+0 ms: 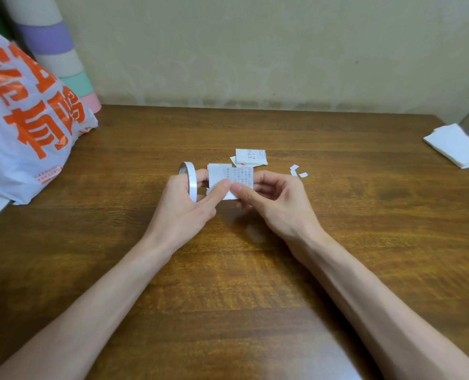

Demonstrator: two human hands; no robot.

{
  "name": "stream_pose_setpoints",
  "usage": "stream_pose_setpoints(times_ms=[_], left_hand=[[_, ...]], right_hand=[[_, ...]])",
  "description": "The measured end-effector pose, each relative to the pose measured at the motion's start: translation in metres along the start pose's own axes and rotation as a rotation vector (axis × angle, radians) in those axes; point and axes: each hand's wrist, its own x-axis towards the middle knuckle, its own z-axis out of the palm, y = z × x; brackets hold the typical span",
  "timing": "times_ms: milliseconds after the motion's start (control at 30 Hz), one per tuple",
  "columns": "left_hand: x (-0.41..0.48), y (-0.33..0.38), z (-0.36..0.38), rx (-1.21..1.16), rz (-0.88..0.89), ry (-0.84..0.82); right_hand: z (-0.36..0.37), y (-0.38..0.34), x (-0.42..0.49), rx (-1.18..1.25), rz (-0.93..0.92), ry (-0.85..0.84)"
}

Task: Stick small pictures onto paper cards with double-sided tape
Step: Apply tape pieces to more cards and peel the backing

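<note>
Left hand (184, 198): grips tape roll (188, 181), thumb on printed slip (232, 175) | right hand (271, 198): pinches same slip, mid-table | progress: likely early; more slips (251, 157) behind, blank cards (454, 145) at right edge.

One tape roll (191, 185). One printed slip (238, 175) pinched, a second slip (219, 168) just behind. Three tiny white scraps (294, 167) on the bench (227, 270). One heap of printed pieces (251, 157), layers uncountable. One white paper stack (455, 146), one plastic bag (22, 119), one striped tube (52, 37).
</note>
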Motion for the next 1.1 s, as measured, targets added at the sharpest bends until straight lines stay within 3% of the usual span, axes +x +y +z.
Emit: stream_pose_setpoints(times_ms=[500, 1100], left_hand=[[-0.0012, 0.0024, 0.0008, 0.006, -0.017, -0.056], [-0.0005, 0.0011, -0.0002, -0.007, -0.002, 0.028]], right_hand=[[-0.0019, 0.0005, 0.0008, 0.000, -0.011, 0.007], [-0.0023, 0.0031, 0.0033, -0.055, 0.001, -0.003]])
